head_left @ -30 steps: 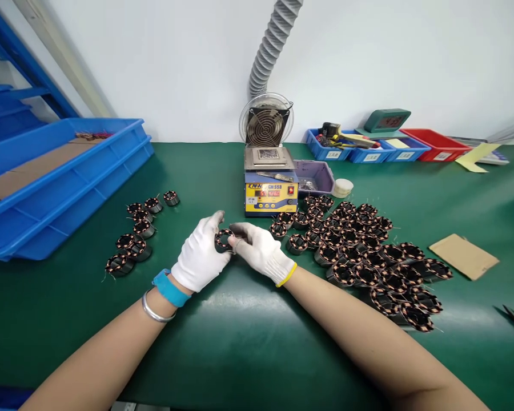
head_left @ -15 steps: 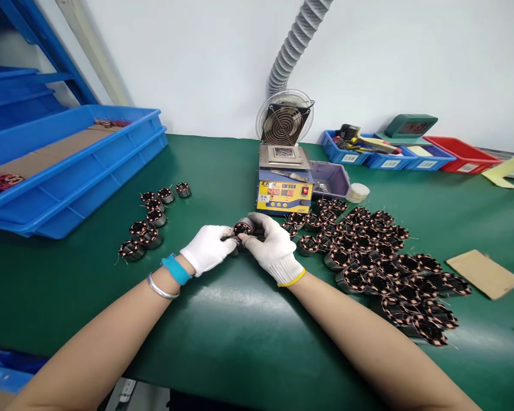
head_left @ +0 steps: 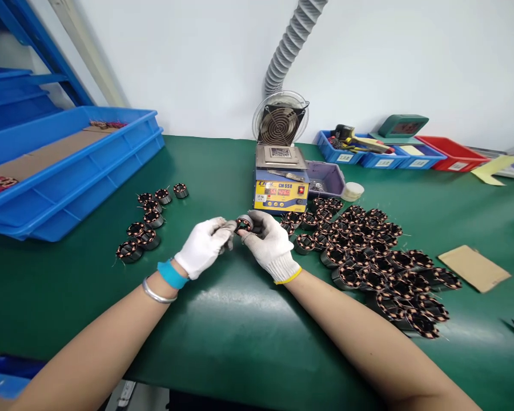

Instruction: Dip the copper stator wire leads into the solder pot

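Between my gloved hands, one copper-wound ring (head_left: 244,223) is held just above the green table, in front of the yellow and blue soldering pot (head_left: 280,191). My right hand (head_left: 269,238) wraps its fingers and thumb round the ring's right side. My left hand (head_left: 206,245) is pinched at the ring's left edge; its fingertips are pressed together, and whatever they grip is too small to make out. Several similar rings (head_left: 153,218) stand to the left in a loose line. A large group of them (head_left: 370,242) stands to the right, beside my right forearm.
A big blue crate (head_left: 75,171) is at the left. Behind the pot are a fan (head_left: 280,124) and a grey hose. A purple tray (head_left: 325,178), blue bins (head_left: 383,160), a red bin (head_left: 449,153) and cardboard (head_left: 474,268) are on the right.
My left hand has drawn slightly left, and its fingers have closed together at the ring's edge. My right hand still holds the ring. The view has shifted a little.
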A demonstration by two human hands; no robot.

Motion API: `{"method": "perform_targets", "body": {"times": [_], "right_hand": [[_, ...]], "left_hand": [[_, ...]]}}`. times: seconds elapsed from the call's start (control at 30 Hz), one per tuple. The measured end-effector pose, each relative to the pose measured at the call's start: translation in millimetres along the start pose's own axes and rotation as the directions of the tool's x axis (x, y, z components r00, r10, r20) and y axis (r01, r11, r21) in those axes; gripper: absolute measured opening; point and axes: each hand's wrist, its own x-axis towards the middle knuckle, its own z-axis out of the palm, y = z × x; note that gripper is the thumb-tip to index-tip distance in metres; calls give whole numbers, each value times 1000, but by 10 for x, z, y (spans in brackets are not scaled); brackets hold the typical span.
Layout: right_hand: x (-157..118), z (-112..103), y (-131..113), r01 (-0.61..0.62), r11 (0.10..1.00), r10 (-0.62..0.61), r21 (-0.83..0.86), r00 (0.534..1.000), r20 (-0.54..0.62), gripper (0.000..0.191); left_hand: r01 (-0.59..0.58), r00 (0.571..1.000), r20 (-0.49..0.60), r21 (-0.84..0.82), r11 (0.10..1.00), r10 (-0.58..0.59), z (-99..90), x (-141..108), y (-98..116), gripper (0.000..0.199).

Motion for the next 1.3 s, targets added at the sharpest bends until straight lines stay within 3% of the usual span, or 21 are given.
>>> {"method": "perform_targets", "body": {"times": [0.13, 0.2, 0.27, 0.37, 0.43, 0.53, 0.63, 0.7, 0.77, 0.83, 0.9, 1.0, 1.13, 1.3], "right_hand": [[37, 10, 22, -19, 997, 21, 76, 999, -26, 48], [43, 17, 28, -24, 991, 27, 132, 999, -25, 48], [36, 17, 26, -23, 988, 26, 150, 999, -22, 46], [17, 1, 13, -4, 995, 6, 95, 1000, -17, 45], [13, -10, 7, 9, 998, -8, 55, 1000, -20, 46], [22, -4, 11, 2, 999, -1, 46, 1000, -27, 47], [20, 17, 5, -5, 998, 8, 68, 999, -40, 47], [22, 1, -29, 13, 998, -9, 68, 999, -49, 48], [69, -78, -106, 64, 998, -63, 19, 996, -64, 47], [210, -238, -232, 139, 983, -150, -118, 985, -90, 46], [473, -467, -399, 211, 919, -260, -332, 959, -110, 45], [1038, -835, -669, 215, 722, -358, -658, 930, -89, 45], [1735, -1094, -894, 37, 405, -275, -914, 958, -83, 43], [2093, -1004, -844, 7, 153, -148, -988, 989, -16, 44]], "left_hand": [[-79, 966, -259, -189, 979, 28, -150, -44, 55, 31], [-135, 938, -336, -147, 980, 79, -165, -37, 29, 39], [-136, 967, -224, -36, 990, 125, -109, -17, -18, 45], [-48, 999, 22, 66, 997, 47, 23, -9, -37, 41], [-4, 1000, 12, 66, 998, 3, 61, -40, 12, 32], [-56, 985, -167, -38, 998, 49, 5, -109, 103, 20], [-169, 916, -389, -159, 973, 96, -70, -110, 78, 19], [-198, 883, -459, -162, 967, 104, -68, -55, -19, 25], [-151, 890, -439, -24, 988, 125, -18, 20, -143, 32], [-77, 934, -311, 297, 952, 173, 62, 80, -251, 38], [-77, 975, -112, 638, 766, 192, 145, 107, -319, 42], [-147, 985, 80, 851, 504, 151, 233, 96, -352, 50], [-141, 988, 101, 889, 435, 113, 266, 76, -324, 54], [-115, 993, 93, 886, 450, 70, 263, 86, -298, 55]]}}
